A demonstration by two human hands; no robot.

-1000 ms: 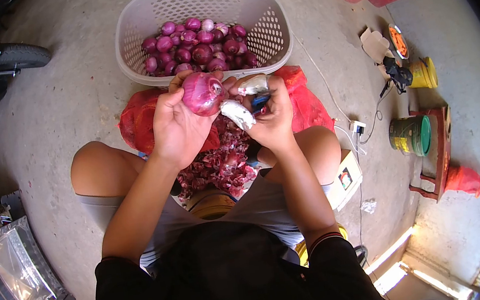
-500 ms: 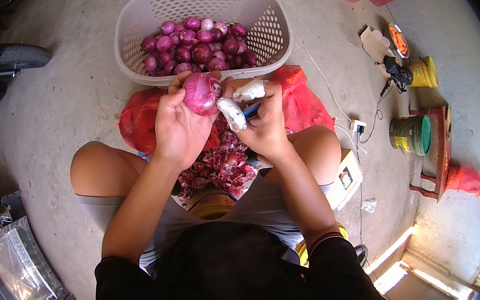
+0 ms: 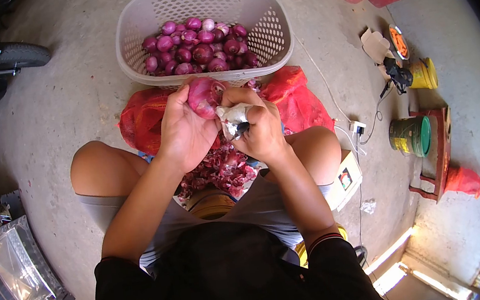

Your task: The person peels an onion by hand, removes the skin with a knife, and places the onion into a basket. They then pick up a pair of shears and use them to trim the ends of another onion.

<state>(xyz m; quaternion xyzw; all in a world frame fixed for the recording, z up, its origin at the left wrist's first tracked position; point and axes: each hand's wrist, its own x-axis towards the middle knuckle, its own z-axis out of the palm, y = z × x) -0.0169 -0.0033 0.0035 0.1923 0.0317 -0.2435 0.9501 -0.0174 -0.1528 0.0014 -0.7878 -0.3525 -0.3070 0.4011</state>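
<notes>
A large red onion [image 3: 206, 98] rests in my left hand [image 3: 180, 130], whose thumb and fingers grip it just below the basket rim. My right hand [image 3: 261, 128] touches the onion's right side. Its thumb and a finger have white or silvery wrapping, and the fingers are closed round a small dark tool [image 3: 241, 129], mostly hidden. Beneath both hands lies a heap of red onion skins [image 3: 221, 167]. Beyond them stands a grey perforated basket [image 3: 134, 16] with several red onions [image 3: 202, 53] inside.
Red mesh sacks [image 3: 143, 118] lie either side between my knees and the basket. A motorcycle wheel [image 3: 16, 56] is at the left. At the right are a small red bench [image 3: 444, 155], a green-lidded bucket [image 3: 411, 136], a yellow bucket [image 3: 423, 73] and a power cable.
My right hand's wrapped fingers have drawn together and closed against the onion. The onion has turned and shifted slightly right in my left hand.
</notes>
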